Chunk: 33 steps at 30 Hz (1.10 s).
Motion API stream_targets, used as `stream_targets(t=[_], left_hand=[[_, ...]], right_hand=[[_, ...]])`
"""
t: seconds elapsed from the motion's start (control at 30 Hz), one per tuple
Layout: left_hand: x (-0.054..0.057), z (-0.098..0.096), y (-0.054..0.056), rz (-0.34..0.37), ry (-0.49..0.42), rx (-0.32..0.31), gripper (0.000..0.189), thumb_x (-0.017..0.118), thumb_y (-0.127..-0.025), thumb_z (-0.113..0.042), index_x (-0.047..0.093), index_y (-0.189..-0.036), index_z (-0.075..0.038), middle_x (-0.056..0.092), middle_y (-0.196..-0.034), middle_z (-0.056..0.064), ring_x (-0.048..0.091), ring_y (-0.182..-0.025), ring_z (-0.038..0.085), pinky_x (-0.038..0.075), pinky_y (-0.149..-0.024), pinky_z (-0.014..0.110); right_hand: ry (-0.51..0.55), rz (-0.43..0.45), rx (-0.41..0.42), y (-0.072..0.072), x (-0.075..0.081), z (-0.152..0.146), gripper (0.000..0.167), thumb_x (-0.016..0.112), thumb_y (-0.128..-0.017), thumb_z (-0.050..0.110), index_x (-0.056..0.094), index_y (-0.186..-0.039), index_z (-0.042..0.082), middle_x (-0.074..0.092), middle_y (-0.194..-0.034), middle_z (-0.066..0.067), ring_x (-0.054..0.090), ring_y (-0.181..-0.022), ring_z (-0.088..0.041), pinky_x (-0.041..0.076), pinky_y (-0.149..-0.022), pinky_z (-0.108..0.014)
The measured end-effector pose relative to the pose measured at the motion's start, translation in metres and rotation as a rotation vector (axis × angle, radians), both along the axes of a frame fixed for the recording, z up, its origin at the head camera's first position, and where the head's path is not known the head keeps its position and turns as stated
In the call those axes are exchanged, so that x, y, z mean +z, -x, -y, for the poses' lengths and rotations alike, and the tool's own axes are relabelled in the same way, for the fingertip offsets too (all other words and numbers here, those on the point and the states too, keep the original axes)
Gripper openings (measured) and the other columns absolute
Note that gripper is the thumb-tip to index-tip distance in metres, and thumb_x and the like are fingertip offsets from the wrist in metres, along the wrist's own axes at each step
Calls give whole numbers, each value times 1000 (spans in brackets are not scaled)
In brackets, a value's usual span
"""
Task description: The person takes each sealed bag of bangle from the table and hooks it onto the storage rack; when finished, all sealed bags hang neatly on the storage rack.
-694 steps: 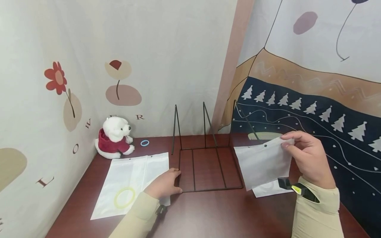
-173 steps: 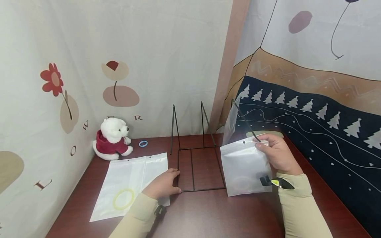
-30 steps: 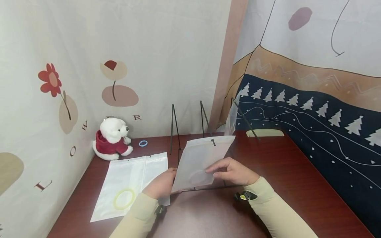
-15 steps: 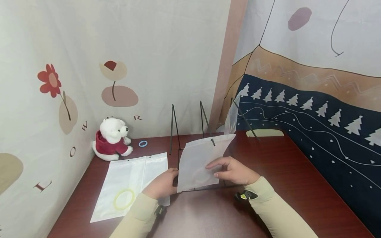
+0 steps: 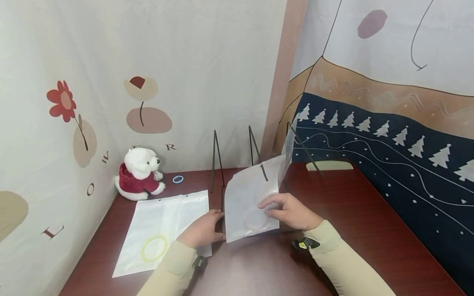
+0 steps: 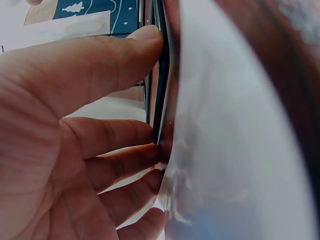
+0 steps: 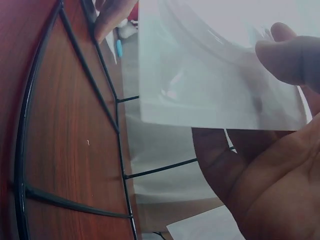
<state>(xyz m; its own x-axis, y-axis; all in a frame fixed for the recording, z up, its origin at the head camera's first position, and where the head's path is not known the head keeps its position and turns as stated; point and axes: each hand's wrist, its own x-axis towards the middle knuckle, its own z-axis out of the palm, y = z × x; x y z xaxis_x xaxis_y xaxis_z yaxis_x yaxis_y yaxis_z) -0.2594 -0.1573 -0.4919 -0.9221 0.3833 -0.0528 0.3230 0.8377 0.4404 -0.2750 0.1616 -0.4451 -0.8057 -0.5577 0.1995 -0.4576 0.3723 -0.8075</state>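
Note:
In the head view my left hand [image 5: 201,230] grips the left side of a black wire rack [image 5: 213,161] with upright triangular dividers. The left wrist view shows thumb and fingertips on its dark rod [image 6: 161,90]. My right hand [image 5: 296,211] pinches a translucent white zip bag [image 5: 240,205] by its right side, and a pale ring shows through it. In the right wrist view the thumb [image 7: 285,60] lies on the front of the bag, with fingers behind. The bag stands tilted over the rack's base, overlapping the middle divider. Another clear bag [image 5: 289,144] stands against the right divider.
Two white zip bags [image 5: 148,222] lie overlapping on the table at left, a yellow ring [image 5: 143,248] showing on one. Behind them sit a white toy bear [image 5: 140,174] in a red coat and a small blue ring [image 5: 178,179]. A pale green rounded piece [image 5: 329,165] lies at back right.
A bag now stands at the right divider, unlike 23 seconds ago. Lately the held bag has shifted right and turned, its lower left corner leaving the left hand. The left hand stays put.

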Motion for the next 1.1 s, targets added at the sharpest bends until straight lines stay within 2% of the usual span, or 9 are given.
stream_targets(t=[0.2, 0.37, 0.57, 0.63, 0.77, 0.87, 1.0, 1.03, 1.1], left_hand=[[1, 0, -2, 19, 0, 12, 75, 86, -80, -21, 58, -143, 10, 54, -152, 27, 54, -141, 44, 46, -117, 56], [1, 0, -3, 27, -2, 20, 77, 86, -80, -23, 58, -143, 10, 54, -152, 26, 53, -142, 43, 45, -118, 56], [0, 0, -1, 25, 4, 14, 77, 86, -79, -23, 59, -142, 10, 54, -152, 26, 54, -141, 42, 46, -118, 54], [0, 1, -1, 24, 7, 11, 76, 86, -78, -23, 59, -142, 10, 54, -152, 27, 55, -140, 42, 46, -117, 54], [0, 1, -1, 25, 10, 10, 75, 86, -78, -23, 60, -141, 10, 54, -151, 27, 55, -140, 42, 47, -116, 54], [0, 1, -1, 26, 11, 11, 75, 86, -78, -22, 60, -141, 10, 54, -151, 27, 56, -139, 42, 47, -116, 54], [1, 0, -1, 26, 12, 13, 75, 86, -78, -22, 60, -141, 10, 55, -150, 27, 57, -138, 42, 48, -116, 54], [1, 0, -1, 25, 12, 14, 75, 86, -78, -22, 60, -141, 10, 55, -150, 27, 57, -138, 42, 48, -115, 54], [2, 0, -1, 24, 14, 14, 76, 86, -78, -22, 60, -141, 10, 55, -150, 27, 57, -138, 42, 48, -115, 54]], right_hand=[[47, -10, -1, 1, -2, 0, 25, 69, -96, -1, 83, -109, 16, 78, -116, -1, 68, -110, -14, 58, -91, -26], [60, -27, 16, 3, -5, 0, 26, 69, -97, -1, 83, -114, 12, 79, -117, -4, 69, -109, -11, 58, -91, -24], [58, -17, -14, 2, -4, 1, 29, 68, -97, -1, 81, -119, 12, 77, -123, -4, 68, -115, -13, 57, -95, -23], [60, -7, -26, 2, -4, 2, 30, 68, -97, -1, 81, -121, 12, 76, -125, -5, 66, -113, -14, 57, -90, -22], [67, 12, -36, 2, -4, 2, 33, 67, -96, -2, 79, -124, 11, 73, -128, -9, 59, -99, -11, 51, -68, -22], [82, 28, -37, 2, -5, 2, 34, 66, -97, -4, 78, -125, 10, 72, -125, -11, 48, -70, -7, 41, -53, -23], [95, 21, -44, 4, -7, 2, 35, 66, -97, -5, 77, -126, 9, 71, -121, -12, 32, -53, -5, 37, -48, -23], [94, 12, -50, 4, -8, 2, 35, 66, -97, -5, 77, -126, 10, 71, -121, -12, 33, -54, -6, 38, -48, -23], [95, -6, -66, 4, -8, 3, 36, 67, -96, -5, 77, -126, 11, 72, -126, -11, 45, -64, -8, 44, -54, -22]])
